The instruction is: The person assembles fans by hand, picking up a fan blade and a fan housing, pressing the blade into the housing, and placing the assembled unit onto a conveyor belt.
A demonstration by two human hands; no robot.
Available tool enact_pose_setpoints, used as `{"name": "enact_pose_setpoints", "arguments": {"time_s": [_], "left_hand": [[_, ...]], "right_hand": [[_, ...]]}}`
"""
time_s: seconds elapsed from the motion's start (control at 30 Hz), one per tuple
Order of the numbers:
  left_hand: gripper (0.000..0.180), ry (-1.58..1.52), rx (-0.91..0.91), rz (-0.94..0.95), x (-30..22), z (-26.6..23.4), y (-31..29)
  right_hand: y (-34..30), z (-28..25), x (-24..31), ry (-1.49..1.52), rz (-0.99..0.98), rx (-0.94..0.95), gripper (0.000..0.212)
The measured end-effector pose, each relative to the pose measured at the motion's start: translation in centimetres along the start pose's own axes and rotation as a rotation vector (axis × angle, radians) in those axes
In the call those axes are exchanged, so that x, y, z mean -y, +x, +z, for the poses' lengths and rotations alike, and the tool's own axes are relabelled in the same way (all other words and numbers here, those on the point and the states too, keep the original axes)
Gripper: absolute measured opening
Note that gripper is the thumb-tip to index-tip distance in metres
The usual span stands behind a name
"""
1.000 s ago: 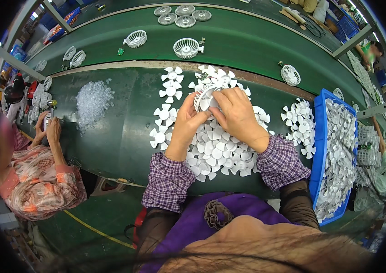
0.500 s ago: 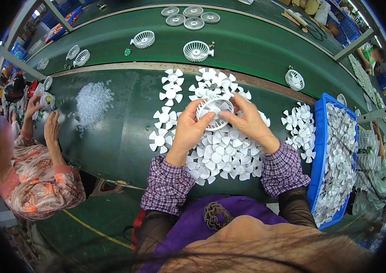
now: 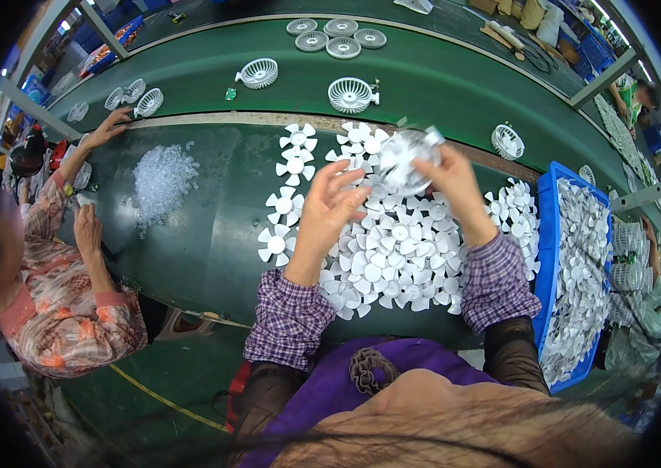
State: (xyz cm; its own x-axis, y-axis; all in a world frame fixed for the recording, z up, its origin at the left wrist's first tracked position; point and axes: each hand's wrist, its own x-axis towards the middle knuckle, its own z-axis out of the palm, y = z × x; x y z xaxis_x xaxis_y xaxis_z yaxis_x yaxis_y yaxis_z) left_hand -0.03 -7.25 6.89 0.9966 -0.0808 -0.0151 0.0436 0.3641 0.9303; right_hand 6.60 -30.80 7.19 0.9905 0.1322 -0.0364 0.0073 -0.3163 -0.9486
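Observation:
A white round fan housing (image 3: 407, 165), smeared by motion, is gripped at its right edge by my right hand (image 3: 455, 183). The blur hides what sits inside it. My left hand (image 3: 330, 204) is apart from the housing, just to its left, fingers spread and holding nothing. Under both hands lies a heap of white fan blades (image 3: 400, 253) on the green work surface (image 3: 225, 203). A column of single fan blades (image 3: 284, 204) runs along the left of the heap.
Beyond a low ledge, a green conveyor belt (image 3: 439, 93) carries housings (image 3: 350, 95) and round grilles (image 3: 343, 47). A blue crate (image 3: 546, 273) of blades stands right. Left are a clear-parts pile (image 3: 165, 181) and a co-worker's hand (image 3: 108, 129) reaching toward the belt.
My left hand has let go of the fan housing and opened. My right hand has moved it to the right. The co-worker's hand has reached out to the belt, whose items have shifted slightly right.

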Motion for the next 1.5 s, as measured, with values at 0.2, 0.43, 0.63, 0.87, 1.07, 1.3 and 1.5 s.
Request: {"name": "enact_pose_setpoints", "arguments": {"time_s": [0.2, 0.43, 0.63, 0.87, 1.07, 1.3, 1.5], "left_hand": [[0.018, -0.039, -0.119, -0.043, 1.1, -1.4, 1.3], [0.015, -0.008, -0.099, -0.051, 0.4, -1.4, 1.7], [0.014, -0.005, -0.099, -0.045, 1.6, -1.9, 1.2], [0.013, -0.103, -0.123, -0.074, 1.1, -1.8, 0.7], [0.022, -0.104, -0.081, -0.151, 0.8, -2.2, 0.7], [0.06, -0.457, 0.228, -0.361, 1.9, -2.7, 1.3], [0.033, -0.287, 0.111, -0.319, 1.5, -1.8, 1.3]], "right_hand": [[4.0, -6.9, -5.1, 0.196, 0.076, -0.361, 0.034], [7.9, -2.0, -3.2, -0.124, -0.144, -0.083, 0.018], [12.4, 3.6, -1.7, -0.401, -0.403, -0.1, 0.027], [13.9, 4.9, -2.4, -0.651, -0.375, -0.076, 0.027], [11.2, 2.2, 0.4, -0.589, -0.572, -0.186, 0.023], [0.7, 0.1, 6.8, -0.633, -0.792, 0.27, 0.017], [-2.5, -0.9, 7.4, -0.455, -0.757, 0.318, 0.037]]}}
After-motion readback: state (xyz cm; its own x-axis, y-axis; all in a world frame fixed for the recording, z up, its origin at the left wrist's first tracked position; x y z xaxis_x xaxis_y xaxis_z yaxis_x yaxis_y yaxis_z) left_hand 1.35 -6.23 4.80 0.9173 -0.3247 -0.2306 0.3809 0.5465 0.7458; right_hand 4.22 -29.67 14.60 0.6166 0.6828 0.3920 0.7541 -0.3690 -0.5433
